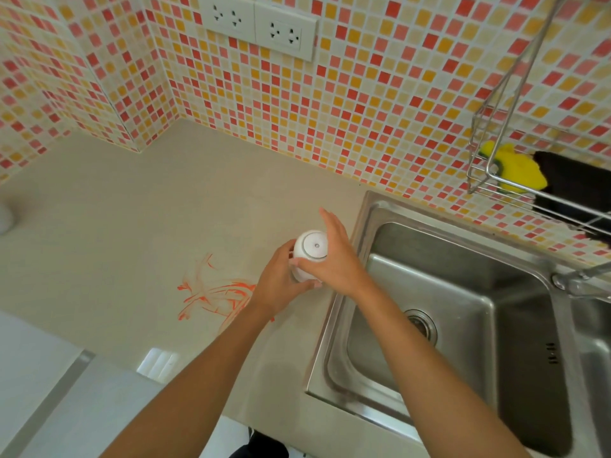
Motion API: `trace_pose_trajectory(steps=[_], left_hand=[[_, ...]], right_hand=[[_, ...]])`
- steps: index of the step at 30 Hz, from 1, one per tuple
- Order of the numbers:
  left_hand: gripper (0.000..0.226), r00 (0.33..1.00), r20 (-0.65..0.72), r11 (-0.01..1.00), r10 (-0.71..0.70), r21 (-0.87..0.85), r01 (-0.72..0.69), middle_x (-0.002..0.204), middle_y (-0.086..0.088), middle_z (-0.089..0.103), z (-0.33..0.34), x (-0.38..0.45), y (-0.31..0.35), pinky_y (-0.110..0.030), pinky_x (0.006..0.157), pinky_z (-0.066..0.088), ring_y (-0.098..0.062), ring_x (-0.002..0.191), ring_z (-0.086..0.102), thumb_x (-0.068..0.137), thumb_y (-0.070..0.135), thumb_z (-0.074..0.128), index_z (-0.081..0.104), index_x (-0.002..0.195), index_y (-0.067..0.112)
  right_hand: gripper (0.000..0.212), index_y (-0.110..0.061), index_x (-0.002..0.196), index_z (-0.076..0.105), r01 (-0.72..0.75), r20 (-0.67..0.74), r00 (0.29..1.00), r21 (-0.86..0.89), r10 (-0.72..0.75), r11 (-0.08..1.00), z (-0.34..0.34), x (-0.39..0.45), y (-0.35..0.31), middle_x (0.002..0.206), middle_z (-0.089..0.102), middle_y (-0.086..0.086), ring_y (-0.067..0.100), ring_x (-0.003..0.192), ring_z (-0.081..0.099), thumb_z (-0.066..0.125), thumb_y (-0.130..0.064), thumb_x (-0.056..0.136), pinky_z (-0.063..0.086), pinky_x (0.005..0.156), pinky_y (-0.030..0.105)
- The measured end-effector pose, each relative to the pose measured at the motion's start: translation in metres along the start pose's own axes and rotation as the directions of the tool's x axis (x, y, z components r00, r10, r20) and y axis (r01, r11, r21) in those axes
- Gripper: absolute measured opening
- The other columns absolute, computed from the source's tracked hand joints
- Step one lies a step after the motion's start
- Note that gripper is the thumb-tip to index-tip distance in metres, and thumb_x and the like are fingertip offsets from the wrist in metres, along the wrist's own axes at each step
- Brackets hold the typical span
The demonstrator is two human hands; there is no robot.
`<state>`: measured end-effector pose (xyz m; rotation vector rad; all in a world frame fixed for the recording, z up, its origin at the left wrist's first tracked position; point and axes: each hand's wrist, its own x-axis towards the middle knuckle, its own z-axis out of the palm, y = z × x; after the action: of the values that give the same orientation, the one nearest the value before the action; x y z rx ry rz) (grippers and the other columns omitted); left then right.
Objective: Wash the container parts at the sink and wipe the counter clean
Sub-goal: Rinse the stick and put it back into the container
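Head view, looking down at the desk [132, 209] left of the sink [446, 292]. I hold a white container [309, 256] upright just beside the sink's left rim, its long axis vertical, round white lid [312, 245] facing up at me. My left hand [281, 285] wraps the lower body from the near-left side, fingers closed around it. My right hand [334, 256] comes in from the right, palm against the lid's edge, fingers loosely extended past it toward the far wall, thumb curled on the near side; it grips the top, not fully closed.

Both hands touch the container; it sits between them, right hand higher on the lid, left lower on the body. Can't tell if the base touches the desk, hands hide it.

Judgement: I'm about to twist or pull the lid off, so parts are not yet separated and nothing is washed. The sink basin lies to the right, so the right hand is nearer for carrying parts over.

Orange smear [215, 295] on the desk, near-left of the container, partly under my left wrist, not yet wiped. Yellow sponge [515, 170] sits in the wire rack [489, 186] far right, well apart.
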<state>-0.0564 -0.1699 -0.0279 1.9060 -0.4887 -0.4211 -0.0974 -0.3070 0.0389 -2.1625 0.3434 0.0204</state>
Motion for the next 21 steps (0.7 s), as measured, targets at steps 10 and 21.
trace_pose_trajectory(steps=[10,21], left_hand=[[0.080,1.000,0.031,0.999,0.004,0.039,-0.005,0.123,0.010,0.062,0.002,0.005,-0.009,-0.028,0.095,0.049,-0.008,0.110,0.059,0.065,0.027,0.086,0.047,0.134,0.022],[0.078,0.999,0.055,0.999,-0.003,0.055,0.000,0.115,0.015,0.061,0.003,0.007,-0.015,-0.012,0.087,0.045,-0.004,0.103,0.060,0.067,0.025,0.086,0.047,0.134,0.020]], right_hand=[[0.067,-0.032,0.125,0.043,-0.131,-0.063,0.985,0.324,0.159,0.937,0.022,-0.009,0.025,0.114,0.056,-0.020,-0.005,0.107,0.054,0.082,-0.038,0.071,0.049,0.095,0.030],[0.069,-0.036,0.123,0.043,-0.146,-0.071,0.979,0.426,0.193,0.893,0.032,-0.006,0.036,0.108,0.057,-0.028,-0.004,0.106,0.056,0.082,-0.042,0.067,0.055,0.087,0.045]])
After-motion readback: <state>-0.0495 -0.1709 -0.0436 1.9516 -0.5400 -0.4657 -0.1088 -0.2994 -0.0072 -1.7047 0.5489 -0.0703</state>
